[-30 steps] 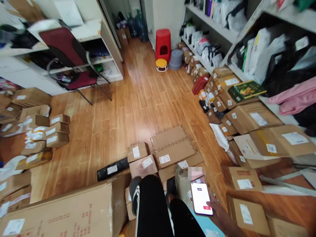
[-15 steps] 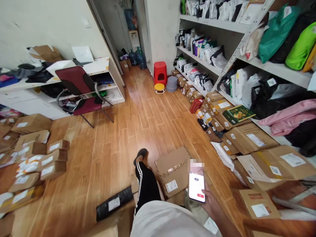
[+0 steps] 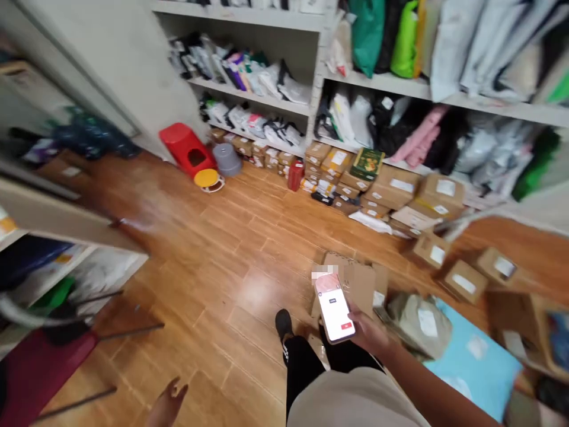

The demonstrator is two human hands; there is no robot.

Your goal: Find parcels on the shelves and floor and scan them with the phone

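Note:
My right hand (image 3: 367, 329) is wrapped round a smartphone (image 3: 334, 311) in front of my body, its lit screen facing me with a red button near the bottom. Beneath and behind the phone, a cardboard box (image 3: 362, 284) lies on the floor. My left hand (image 3: 168, 404) hangs at the lower edge of the view over the wooden floor, slightly blurred. Its fingers are apart, loosely bent, and hold nothing. To its left is the dark red chair (image 3: 53, 370).
Shelves (image 3: 262, 101) full of bagged parcels line the back wall, with labelled boxes (image 3: 391, 187) along their foot. A red stool (image 3: 186, 148) and a grey stool (image 3: 227, 159) stand by the wall. At right lie a light blue parcel (image 3: 475, 356) and a grey-green bag (image 3: 420, 326).
The view has swung right, bringing more shelving and the blue parcel into sight. My left hand has come into view at the bottom. My right hand still holds the smartphone.

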